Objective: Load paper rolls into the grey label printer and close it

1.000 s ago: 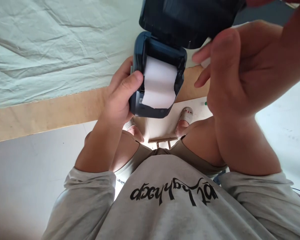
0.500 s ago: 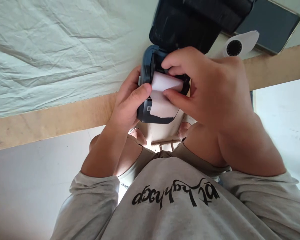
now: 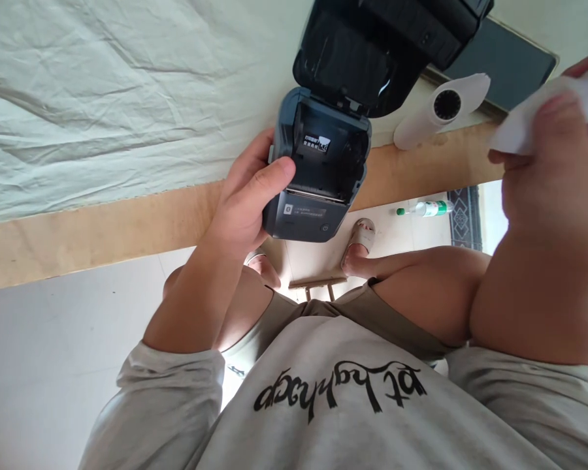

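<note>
My left hand [image 3: 249,196] grips the side of a small dark label printer [image 3: 318,176], its thumb on the rim. The printer's black lid [image 3: 357,59] is swung up, and the paper bay shows a small printed sticker and no roll. Off to the right, my right hand [image 3: 563,150] is closed around a white paper roll [image 3: 524,117], partly cut off by the frame edge. Between the printer and that hand, another white paper roll [image 3: 416,127] with a dark toothed core lies at the table edge.
A phone [image 3: 509,62] lies on the table behind the second roll. Pale wrinkled cloth [image 3: 127,98] covers the table, with a bare wooden edge [image 3: 102,235]. On the floor are a bottle with a green cap [image 3: 431,208] and a patterned mat [image 3: 464,219].
My right hand has lifted the paper roll out of the printer and carried it to the right. The left hand still holds the printer in nearly the same place.
</note>
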Demonstrator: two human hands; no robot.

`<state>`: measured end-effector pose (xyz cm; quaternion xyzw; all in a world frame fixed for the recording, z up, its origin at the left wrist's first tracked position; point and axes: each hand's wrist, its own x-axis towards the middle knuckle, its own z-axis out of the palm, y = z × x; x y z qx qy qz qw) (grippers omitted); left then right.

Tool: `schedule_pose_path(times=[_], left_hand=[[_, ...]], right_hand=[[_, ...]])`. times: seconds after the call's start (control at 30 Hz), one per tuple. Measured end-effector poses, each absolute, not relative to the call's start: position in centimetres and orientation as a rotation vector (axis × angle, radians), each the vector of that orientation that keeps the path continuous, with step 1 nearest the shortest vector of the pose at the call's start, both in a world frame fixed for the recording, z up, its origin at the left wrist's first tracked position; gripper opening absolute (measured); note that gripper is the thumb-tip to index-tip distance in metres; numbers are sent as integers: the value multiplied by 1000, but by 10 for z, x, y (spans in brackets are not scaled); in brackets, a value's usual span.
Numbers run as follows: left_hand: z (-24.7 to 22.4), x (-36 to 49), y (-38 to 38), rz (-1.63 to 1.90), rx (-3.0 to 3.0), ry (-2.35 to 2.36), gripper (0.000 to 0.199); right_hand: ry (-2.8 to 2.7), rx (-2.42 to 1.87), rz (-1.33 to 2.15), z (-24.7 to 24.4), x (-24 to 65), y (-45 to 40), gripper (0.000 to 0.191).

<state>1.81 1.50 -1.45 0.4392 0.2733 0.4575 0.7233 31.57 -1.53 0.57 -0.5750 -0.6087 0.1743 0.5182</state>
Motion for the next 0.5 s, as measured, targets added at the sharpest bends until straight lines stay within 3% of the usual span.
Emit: schedule_pose_path(times=[0.17, 0.4, 0.5], left_hand=[[-11, 17, 15, 992, 978, 614, 30], [-15, 18, 17, 1008, 1027, 574, 36], [-14, 19, 17, 1006, 1007, 617, 34]], right_hand=[[-1734, -1549, 78, -3, 327, -19, 33], [-1780, -1795, 89, 2, 323, -24, 66], [-1653, -1639, -92, 13, 305, -32, 44]])
